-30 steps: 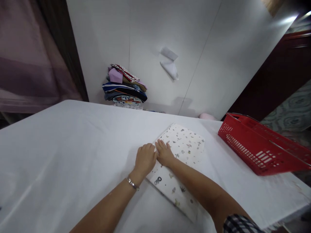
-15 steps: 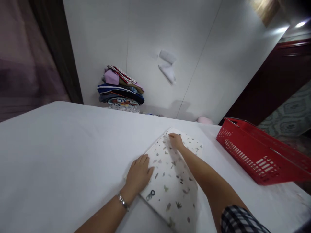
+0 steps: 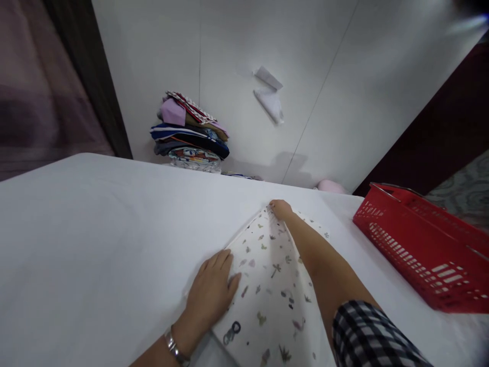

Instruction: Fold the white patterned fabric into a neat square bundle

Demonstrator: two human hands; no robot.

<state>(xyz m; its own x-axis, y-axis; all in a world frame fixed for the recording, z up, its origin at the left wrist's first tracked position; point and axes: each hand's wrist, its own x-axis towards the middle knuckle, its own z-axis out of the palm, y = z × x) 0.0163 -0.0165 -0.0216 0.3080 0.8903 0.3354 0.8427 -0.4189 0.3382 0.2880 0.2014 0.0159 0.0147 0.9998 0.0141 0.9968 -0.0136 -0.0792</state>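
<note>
A white cloth point(image 3: 260, 290) printed with small plants and shapes lies folded on the white-covered surface point(image 3: 114, 244). My left hand point(image 3: 212, 288) rests flat on its left edge, fingers stretched out and slightly apart, a metal band on the wrist. At the far corner, my right hand point(image 3: 281, 209) pinches the cloth between closed fingers. Creases run from that pinch down toward me. The near end of the cloth passes out of the bottom of the view, and my right forearm covers part of its right side.
A red plastic basket point(image 3: 424, 250) with slotted sides stands at the right. Against the white wall at the back is a stack of folded clothes point(image 3: 191, 132). A pink rounded thing point(image 3: 331, 186) shows behind the far edge, and a pinkish curtain point(image 3: 42, 92) hangs at the left.
My right hand has gone to the far corner and pulled the cloth taut into creases. My left hand stays on the left edge. The view has shifted a little.
</note>
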